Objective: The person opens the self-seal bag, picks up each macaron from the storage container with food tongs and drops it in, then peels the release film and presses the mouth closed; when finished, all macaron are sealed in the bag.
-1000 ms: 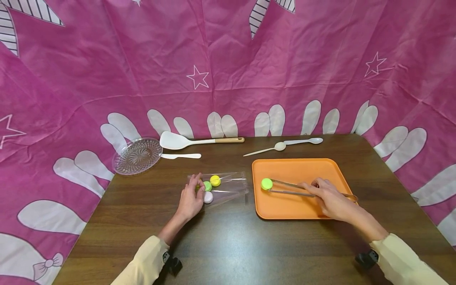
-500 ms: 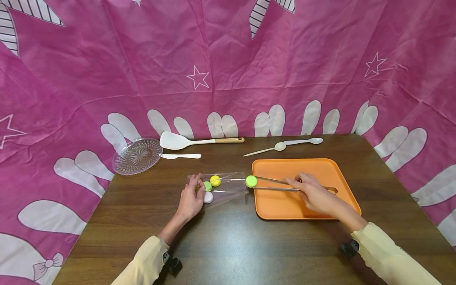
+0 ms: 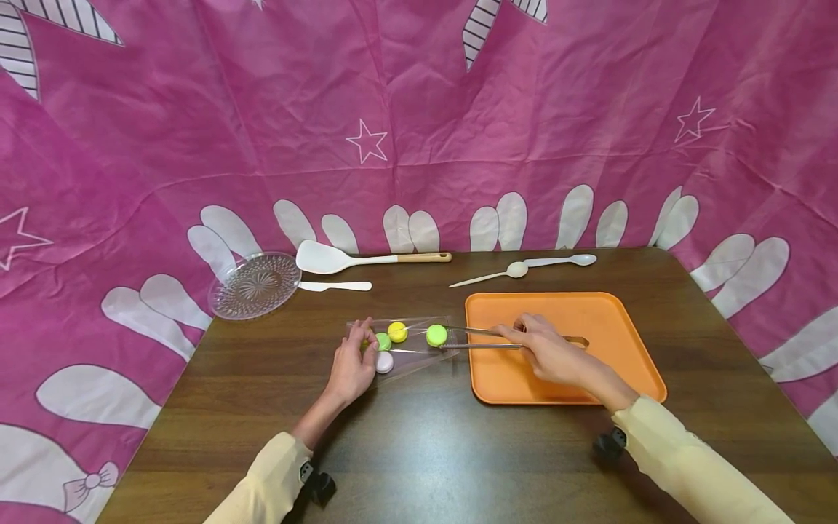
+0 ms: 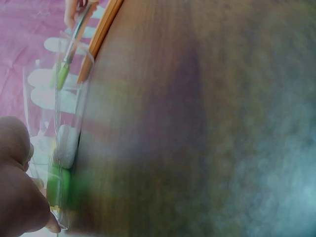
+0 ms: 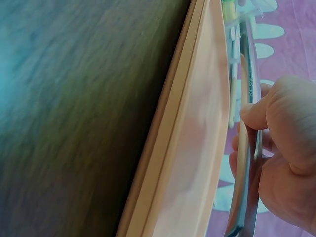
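My left hand (image 3: pixel 351 370) pinches the left end of a clear plastic bag (image 3: pixel 422 362) lying on the table. Inside, close to the fingers, are a yellow macaron (image 3: pixel 397 332), a green macaron (image 3: pixel 383 341) and a white macaron (image 3: pixel 384 362). Another bit of yellow peeks out from behind the fingers. My right hand (image 3: pixel 546 351) grips metal tongs (image 3: pixel 484 346) midway along their arms. Between the tong tips sits a bright green macaron (image 3: pixel 436 335), within the bag's right end. The left wrist view shows this macaron (image 4: pixel 61 75) behind the bag's raised clear film.
An orange tray (image 3: pixel 569 389) lies under the right hand. Behind are a white spatula (image 3: pixel 324 258), a white knife (image 3: pixel 334 286), a cream spoon (image 3: pixel 516 269) and a white spoon (image 3: pixel 581 259). A clear patterned plate (image 3: pixel 255 286) stands at the back left.
My right hand has moved left with the tongs, carrying the bright green macaron from over the orange tray into the bag's right end. My left hand has stayed on the bag.
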The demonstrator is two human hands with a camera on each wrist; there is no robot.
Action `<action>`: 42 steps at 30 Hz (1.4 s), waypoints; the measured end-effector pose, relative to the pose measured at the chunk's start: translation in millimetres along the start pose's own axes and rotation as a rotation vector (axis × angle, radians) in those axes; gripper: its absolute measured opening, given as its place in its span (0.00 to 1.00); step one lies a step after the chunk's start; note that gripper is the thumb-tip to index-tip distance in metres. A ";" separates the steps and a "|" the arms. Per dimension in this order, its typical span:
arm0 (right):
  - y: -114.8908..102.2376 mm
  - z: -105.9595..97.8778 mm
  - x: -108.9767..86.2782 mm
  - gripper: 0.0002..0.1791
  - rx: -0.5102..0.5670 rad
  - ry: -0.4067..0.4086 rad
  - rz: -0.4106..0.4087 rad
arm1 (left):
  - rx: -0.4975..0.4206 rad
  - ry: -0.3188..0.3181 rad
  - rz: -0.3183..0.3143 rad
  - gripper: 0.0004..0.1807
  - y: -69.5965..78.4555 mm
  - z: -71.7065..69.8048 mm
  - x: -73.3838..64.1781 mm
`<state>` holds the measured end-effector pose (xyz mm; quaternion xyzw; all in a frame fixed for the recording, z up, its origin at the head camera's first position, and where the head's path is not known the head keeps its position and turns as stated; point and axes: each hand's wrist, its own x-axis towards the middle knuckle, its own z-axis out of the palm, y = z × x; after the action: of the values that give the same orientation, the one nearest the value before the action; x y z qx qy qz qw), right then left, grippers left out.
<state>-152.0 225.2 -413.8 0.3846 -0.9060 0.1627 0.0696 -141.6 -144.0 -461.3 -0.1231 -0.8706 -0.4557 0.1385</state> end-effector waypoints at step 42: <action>-31.3 21.2 51.6 0.33 -0.007 -0.187 -0.006 | 0.010 -0.005 0.008 0.08 0.3 0.2 -0.2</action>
<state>-165.4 162.7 -413.2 0.4007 -0.9079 0.1227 -0.0135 -141.3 -143.6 -461.2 -0.1269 -0.8728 -0.4503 0.1388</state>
